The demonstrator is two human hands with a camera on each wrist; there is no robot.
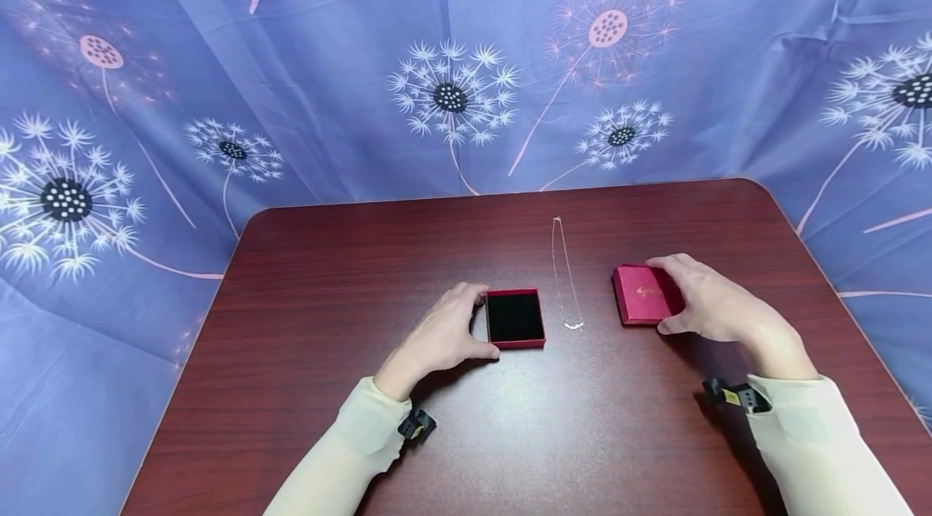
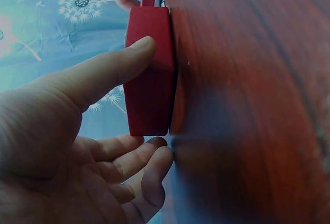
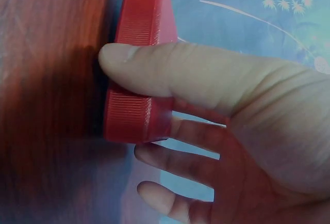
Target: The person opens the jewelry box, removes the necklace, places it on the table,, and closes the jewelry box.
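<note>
A red jewelry box base (image 1: 515,319) with a black lining lies on the table, its inside facing up. My left hand (image 1: 442,334) holds it from the left, thumb on the near side and fingers toward the far corner. In the left wrist view the thumb lies against the red wall of the box base (image 2: 149,95). Further right, my right hand (image 1: 717,302) grips the red box lid (image 1: 644,294), which bears gold lettering. In the right wrist view the thumb crosses the ribbed side of the lid (image 3: 129,115). Between the two lies a thin necklace (image 1: 573,325), its chain stretched away from me.
The dark red wooden table (image 1: 349,257) has rounded far corners. Behind it hangs a blue curtain (image 1: 328,95) printed with dandelions. Each wrist wears a small black camera strap, such as the right strap (image 1: 735,396).
</note>
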